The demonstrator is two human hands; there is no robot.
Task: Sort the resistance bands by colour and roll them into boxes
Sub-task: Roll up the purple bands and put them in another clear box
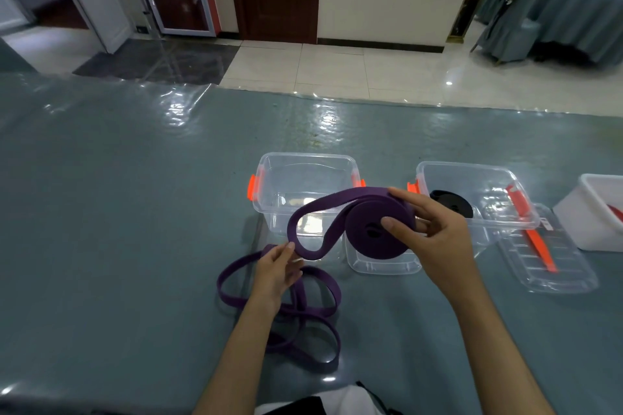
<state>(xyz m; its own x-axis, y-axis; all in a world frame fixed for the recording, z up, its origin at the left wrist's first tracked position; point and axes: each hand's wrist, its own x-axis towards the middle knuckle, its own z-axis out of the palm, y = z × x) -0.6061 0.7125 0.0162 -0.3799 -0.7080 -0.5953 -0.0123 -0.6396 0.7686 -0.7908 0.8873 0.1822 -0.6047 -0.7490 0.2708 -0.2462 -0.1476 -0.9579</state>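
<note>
- The purple coil (377, 229) sits in the air at about the middle of the view, in front of the near clear box (305, 185), with its loose tail (303, 229) looping out toward nine o'clock.
- The right hand (435, 239) grips the coil: thumb pressed on the flat face near the centre, fingers curled over the rim at twelve o'clock.
- The left hand (276, 271), at seven o'clock from the coil, has loosely bent fingers guiding the tail; whether it pinches the tail or only touches it I cannot tell.
- To wind well, I judge the thumb should keep the layers flush while the left hand feeds the tail flat and lightly taut, with no twist.
- More purple bands (303, 320) lie tangled on the table (118, 212) at six o'clock; the tail should be kept from snagging them.
- At three o'clock a second clear box (478, 192) holds a black roll (451, 202), so purple likely belongs in the near box.
- A clear lid (546, 256) and a white box (593, 212) lie further at three o'clock.
</note>
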